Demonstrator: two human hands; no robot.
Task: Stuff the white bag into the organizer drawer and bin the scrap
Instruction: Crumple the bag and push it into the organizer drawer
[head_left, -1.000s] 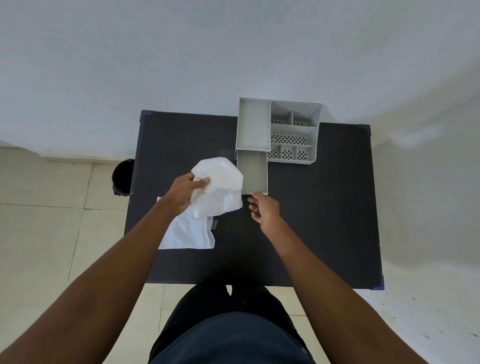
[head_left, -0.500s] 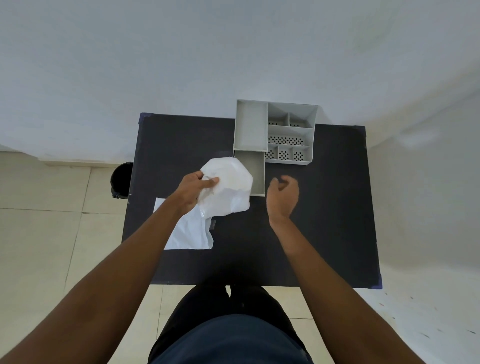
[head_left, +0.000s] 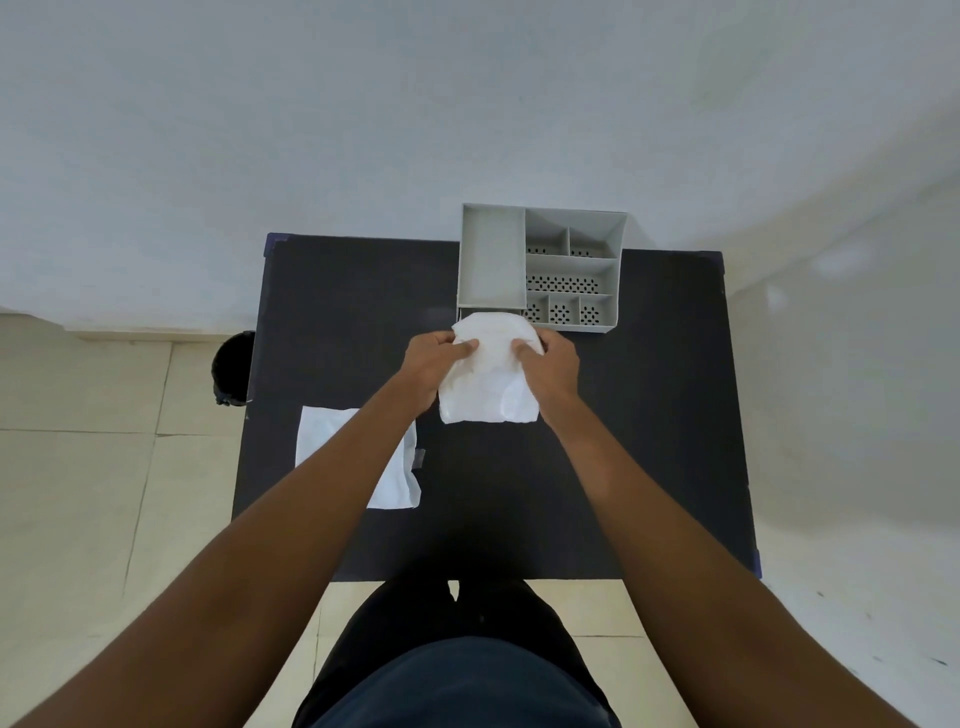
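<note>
Left hand (head_left: 434, 366) and right hand (head_left: 551, 368) both clamp the white bag (head_left: 488, 378), bunched over the open drawer (head_left: 464, 314) of the grey organizer (head_left: 540, 267) at the surface's (head_left: 649, 415) far edge. Flat white scrap (head_left: 358, 457) lies near-left by that edge; black bin (head_left: 234, 366) on the floor beyond it. Right half bare.

Single head view, looking steeply down over table (head_left: 649, 415), close.

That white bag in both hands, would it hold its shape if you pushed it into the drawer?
Probably not. The white bag looks soft and crumpled, bulging between the left hand and right hand, so it should squash easily. It seems light, too. It may puff back up out of the pulled-out drawer when released.
</note>
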